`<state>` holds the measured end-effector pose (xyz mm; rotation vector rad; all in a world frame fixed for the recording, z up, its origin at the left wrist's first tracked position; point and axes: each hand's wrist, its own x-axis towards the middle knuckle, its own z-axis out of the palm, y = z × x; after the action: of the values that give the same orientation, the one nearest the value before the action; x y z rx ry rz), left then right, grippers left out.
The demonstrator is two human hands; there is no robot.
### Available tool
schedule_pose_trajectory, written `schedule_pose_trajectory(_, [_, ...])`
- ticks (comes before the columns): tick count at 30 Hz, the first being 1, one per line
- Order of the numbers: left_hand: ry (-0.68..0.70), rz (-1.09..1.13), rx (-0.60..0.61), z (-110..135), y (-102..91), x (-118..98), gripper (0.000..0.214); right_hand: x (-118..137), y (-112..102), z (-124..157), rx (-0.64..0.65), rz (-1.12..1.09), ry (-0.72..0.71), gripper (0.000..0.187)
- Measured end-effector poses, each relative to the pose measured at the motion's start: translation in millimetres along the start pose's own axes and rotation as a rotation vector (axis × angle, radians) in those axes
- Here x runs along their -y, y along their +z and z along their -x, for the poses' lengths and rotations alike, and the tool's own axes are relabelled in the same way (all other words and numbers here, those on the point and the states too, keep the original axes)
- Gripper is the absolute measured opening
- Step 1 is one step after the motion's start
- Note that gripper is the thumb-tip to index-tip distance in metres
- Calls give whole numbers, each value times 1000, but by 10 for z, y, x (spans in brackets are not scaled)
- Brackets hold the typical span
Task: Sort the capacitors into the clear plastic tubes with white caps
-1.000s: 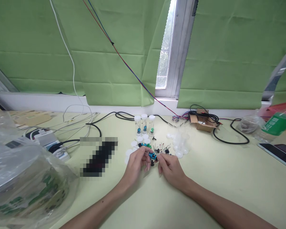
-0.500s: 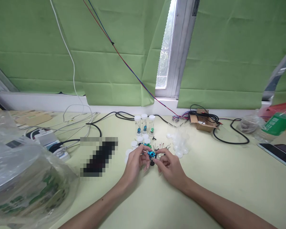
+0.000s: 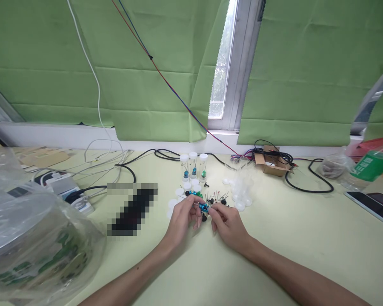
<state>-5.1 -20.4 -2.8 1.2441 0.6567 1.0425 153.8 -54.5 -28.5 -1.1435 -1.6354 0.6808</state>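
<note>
Pinching a small blue part (image 3: pixel 204 207) by its left end with your left hand (image 3: pixel 181 216), you close the fingertips of your right hand (image 3: pixel 228 223) on its other end, probably to steady it between both, just above the counter (image 3: pixel 207 276). Loose black pieces (image 3: pixel 224 202) lie just beyond, likely for easy reach; three capped tubes (image 3: pixel 193 163) stand upright behind, seemingly set apart from the loose things.

Workshop-type room: pale table (image 3: pixel 306 246), small parts (image 3: pixel 224 202) and capped tubes (image 3: pixel 193 163) on it, cables (image 3: pixel 262 151) along its back, green blinds (image 3: pixel 44 51) beyond it; probably a power strip (image 3: pixel 60 184) at its left, half-hidden by plastic bag (image 3: pixel 44 250).
</note>
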Motion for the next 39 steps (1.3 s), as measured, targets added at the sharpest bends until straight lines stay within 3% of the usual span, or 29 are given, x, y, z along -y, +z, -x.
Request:
schedule_pose_trajectory(8, [0,-14,14,11,3,6,36,-27,19,9,-31,-1,8,48])
schedule_pose_trajectory(13, [-3,34,-24,-6,-8,-12,38,11,6,14,-33,-59,65,26])
schedule_pose_trajectory(24, [9,-1,-5,-3,-9,16,37,-12,14,8,12,-62,24,19])
schedule_pose_trajectory(32, [26,-45,17,14,-12,38,36,-8,6,6,-15,27,-37,42])
schedule_pose_trajectory(39, [30,-35,26,9,7,20,36,-31,14,-2,-17,8,-6,51])
